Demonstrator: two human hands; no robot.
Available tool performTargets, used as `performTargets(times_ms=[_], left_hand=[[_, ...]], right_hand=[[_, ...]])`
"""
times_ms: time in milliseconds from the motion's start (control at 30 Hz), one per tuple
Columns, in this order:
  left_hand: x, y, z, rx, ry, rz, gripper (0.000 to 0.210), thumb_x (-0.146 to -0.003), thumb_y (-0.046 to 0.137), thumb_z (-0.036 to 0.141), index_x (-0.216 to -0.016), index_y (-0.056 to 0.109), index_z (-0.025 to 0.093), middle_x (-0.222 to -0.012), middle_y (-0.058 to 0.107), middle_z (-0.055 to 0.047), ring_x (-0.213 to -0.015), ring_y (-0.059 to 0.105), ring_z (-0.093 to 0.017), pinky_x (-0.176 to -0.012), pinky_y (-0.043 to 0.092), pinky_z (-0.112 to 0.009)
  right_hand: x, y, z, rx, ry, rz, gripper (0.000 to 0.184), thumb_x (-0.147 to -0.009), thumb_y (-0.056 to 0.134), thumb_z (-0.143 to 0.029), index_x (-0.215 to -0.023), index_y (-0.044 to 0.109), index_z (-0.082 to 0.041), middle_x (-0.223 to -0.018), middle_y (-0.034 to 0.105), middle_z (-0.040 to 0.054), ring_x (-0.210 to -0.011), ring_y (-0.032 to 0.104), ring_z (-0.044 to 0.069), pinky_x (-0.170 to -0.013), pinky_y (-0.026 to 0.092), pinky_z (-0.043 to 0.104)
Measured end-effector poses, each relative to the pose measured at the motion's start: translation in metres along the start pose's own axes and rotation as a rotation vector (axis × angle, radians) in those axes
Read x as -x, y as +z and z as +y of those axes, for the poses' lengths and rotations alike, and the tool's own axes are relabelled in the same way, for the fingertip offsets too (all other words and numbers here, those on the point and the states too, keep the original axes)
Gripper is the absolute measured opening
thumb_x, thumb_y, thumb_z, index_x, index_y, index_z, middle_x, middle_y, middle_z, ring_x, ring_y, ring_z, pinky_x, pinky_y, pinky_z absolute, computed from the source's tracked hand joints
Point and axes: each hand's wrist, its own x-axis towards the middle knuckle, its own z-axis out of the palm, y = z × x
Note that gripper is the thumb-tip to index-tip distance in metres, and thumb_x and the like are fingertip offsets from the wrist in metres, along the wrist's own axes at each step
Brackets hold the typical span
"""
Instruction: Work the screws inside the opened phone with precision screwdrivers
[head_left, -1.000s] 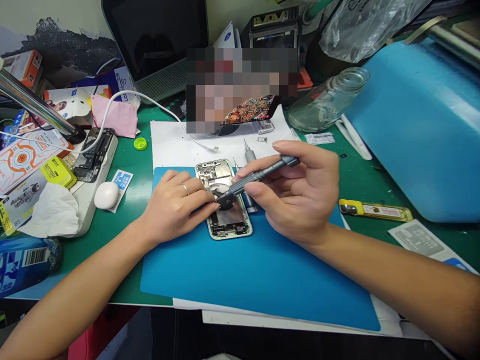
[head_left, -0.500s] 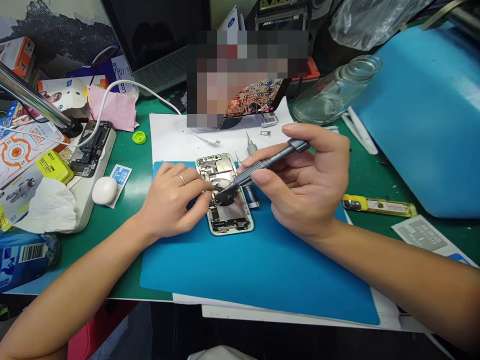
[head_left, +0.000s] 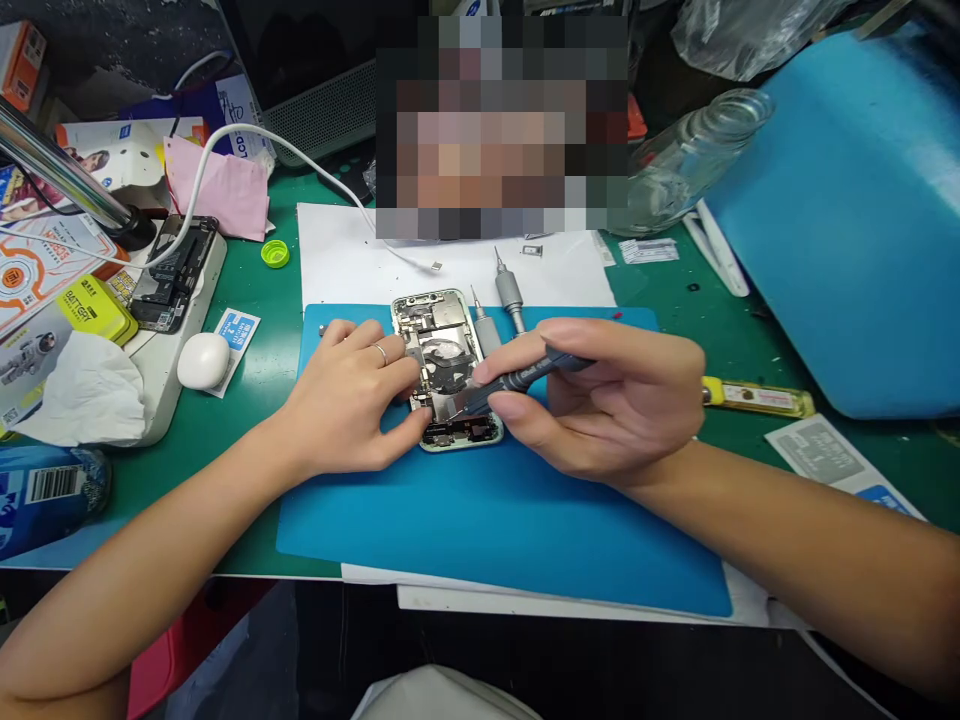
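An opened smartphone [head_left: 448, 330] lies on the blue mat with its inner boards and a dark round coil patch exposed. My left hand [head_left: 360, 395], with a ring on one finger, grips the phone's left edge, thumb and forefinger apart on it. In my right hand [head_left: 622, 400] is a grey precision screwdriver [head_left: 517, 380], slanted down to the left between thumb and fingers. Its tip end is over the lower part of the phone; exact contact is hard to make out. Two more screwdrivers, one [head_left: 508, 290] farther back and another [head_left: 486, 328] beside the phone, lie close by.
Under the phone is a blue mat [head_left: 480, 530] on white paper. A white cable [head_left: 300, 175] arches behind my left hand. A glass jar [head_left: 694, 160] stands back right; a yellow tool [head_left: 757, 397] lies to the right. Boxes and a white earbud case [head_left: 204, 361] are at left.
My right hand has moved lower, bringing the screwdriver from the phone's middle to its lower part. My left thumb and forefinger have spread apart along the phone's edge. The view has shifted slightly.
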Motion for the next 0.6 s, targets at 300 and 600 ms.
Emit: performTargets(times_ms=[300, 600], left_hand=[[0.001, 0.001, 0.0019, -0.014, 0.024, -0.012, 0.029, -0.097, 0.061, 0.044, -0.08, 0.056, 0.021, -0.083, 0.066, -0.007, -0.081, 0.052, -0.024, -0.073, 0.031, -0.042], [0.0008, 0.0021, 0.002, -0.026, 0.024, -0.007, 0.028, -0.096, 0.061, 0.043, -0.08, 0.056, 0.021, -0.082, 0.066, -0.006, -0.08, 0.051, -0.024, -0.073, 0.031, -0.042]], right_hand=[[0.0045, -0.0022, -0.0009, 0.018, 0.022, -0.048, 0.04, -0.085, 0.08, -0.024, -0.122, 0.068, -0.033, -0.092, 0.081, 0.0006, -0.067, 0.077, 0.019, -0.06, 0.069, 0.035], [-0.0024, 0.001, -0.0024, -0.04, -0.06, -0.076, 0.058, -0.085, 0.078, -0.013, -0.137, 0.064, -0.035, -0.096, 0.082, 0.0014, -0.072, 0.079, 0.019, -0.058, 0.069, 0.031]])
